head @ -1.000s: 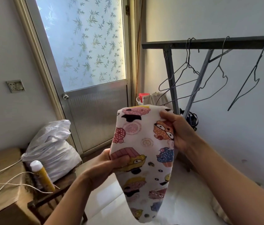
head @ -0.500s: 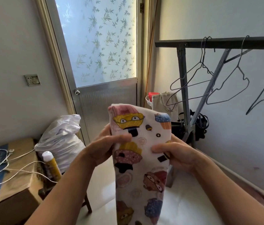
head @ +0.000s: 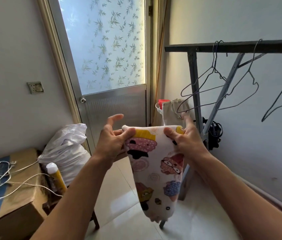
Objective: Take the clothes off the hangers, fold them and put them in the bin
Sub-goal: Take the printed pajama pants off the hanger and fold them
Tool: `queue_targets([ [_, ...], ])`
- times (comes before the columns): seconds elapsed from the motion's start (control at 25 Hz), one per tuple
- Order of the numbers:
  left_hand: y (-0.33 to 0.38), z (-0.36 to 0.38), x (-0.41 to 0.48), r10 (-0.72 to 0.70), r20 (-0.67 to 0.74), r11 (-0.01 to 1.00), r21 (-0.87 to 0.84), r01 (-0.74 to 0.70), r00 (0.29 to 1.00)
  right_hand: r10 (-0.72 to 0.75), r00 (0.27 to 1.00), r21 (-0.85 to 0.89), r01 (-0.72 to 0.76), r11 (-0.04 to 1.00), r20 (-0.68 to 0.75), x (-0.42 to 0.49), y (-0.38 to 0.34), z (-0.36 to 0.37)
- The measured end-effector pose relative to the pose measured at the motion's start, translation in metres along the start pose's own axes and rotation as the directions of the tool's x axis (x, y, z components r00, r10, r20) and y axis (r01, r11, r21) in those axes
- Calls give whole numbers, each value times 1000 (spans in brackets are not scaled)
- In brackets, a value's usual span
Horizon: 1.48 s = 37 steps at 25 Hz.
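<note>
the printed cloth now hangs from its folded top edge, pulled wider between the hands than half a second ago. it is in the air over the floor, beside the rack of bare wire hangers. the left hand has moved up to pinch the top left corner with its thumb, other fingers splayed upward. the right hand pinches the top right corner.
</note>
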<state>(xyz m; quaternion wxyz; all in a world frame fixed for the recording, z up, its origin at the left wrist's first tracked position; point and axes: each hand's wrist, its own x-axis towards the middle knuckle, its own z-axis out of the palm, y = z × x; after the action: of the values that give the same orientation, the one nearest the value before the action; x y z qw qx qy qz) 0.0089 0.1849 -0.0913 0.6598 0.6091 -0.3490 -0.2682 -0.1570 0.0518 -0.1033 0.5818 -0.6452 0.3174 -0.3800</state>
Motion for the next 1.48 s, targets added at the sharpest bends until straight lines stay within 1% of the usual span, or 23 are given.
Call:
queue_targets([
  [0.08,4,3,1,35,71,998,-57,-31,997,39,996,100,-47,994,78,0,-7,-4],
  [0.16,9,-1,3,50,165,997,-58,-41,985,53,981,126,-77,989,187,-1,-11,-10],
  [0.24,14,-7,5,68,248,995,58,-85,966,25,971,86,-46,995,237,-1,-13,-17],
  [0.32,18,-11,6,84,286,967,208,-147,954,-29,974,3,29,1000,223,0,-16,-21],
  [0.36,19,-13,7,92,300,944,277,-179,950,-61,976,-73,78,994,209,0,-16,-22],
  [0.44,20,-17,12,108,336,872,420,-251,936,-124,974,-262,171,950,188,3,-16,-23],
  [0.52,20,-20,16,132,361,746,577,-333,923,-194,966,-439,251,863,172,4,-14,-24],
  [0.64,14,-20,21,226,317,530,754,-389,921,-284,949,-572,309,760,136,6,-12,-24],
  [0.68,12,-20,24,266,291,485,784,-388,919,-314,942,-604,320,730,119,6,-13,-24],
  [0.72,11,-20,26,300,275,464,795,-391,914,-339,935,-619,328,713,104,7,-14,-23],
  [0.76,10,-19,27,317,274,486,776,-403,908,-356,930,-603,336,723,92,7,-17,-23],
  [0.8,9,-18,29,315,274,578,705,-412,909,-361,928,-563,346,751,88,9,-19,-23],
  [0.84,11,-16,27,294,269,710,581,-398,917,-359,929,-509,354,784,93,10,-22,-23],
  [0.88,12,-12,24,268,259,840,409,-356,928,-350,931,-445,359,820,104,10,-25,-22],
  [0.92,13,-8,19,245,248,916,257,-308,937,-339,933,-384,359,851,119,11,-26,-21],
  [0.96,13,-5,16,234,234,948,159,-275,944,-331,934,-333,356,873,130,12,-28,-20],
  [1.04,6,-3,12,188,268,967,118,-226,945,-329,933,-264,357,896,145,13,-30,-20],
  [1.12,0,-1,6,119,362,969,161,-188,924,-341,928,-242,369,897,150,14,-32,-21],
  [1.16,-3,1,5,103,381,960,202,-192,919,-348,926,-249,374,893,145,14,-32,-22],
  [1.24,-5,4,5,109,357,948,244,-205,928,-348,930,-250,367,896,118,16,-29,-23],
  [1.32,-3,8,6,125,322,956,215,-201,939,-344,937,-268,346,899,57,20,-25,-24],
  [1.4,0,13,7,136,291,957,209,-202,947,-322,947,-368,301,880,5,22,-19,-25],
  [1.48,-1,16,7,136,227,944,267,-195,964,-267,964,-451,241,859,5,16,-14,-19],
])
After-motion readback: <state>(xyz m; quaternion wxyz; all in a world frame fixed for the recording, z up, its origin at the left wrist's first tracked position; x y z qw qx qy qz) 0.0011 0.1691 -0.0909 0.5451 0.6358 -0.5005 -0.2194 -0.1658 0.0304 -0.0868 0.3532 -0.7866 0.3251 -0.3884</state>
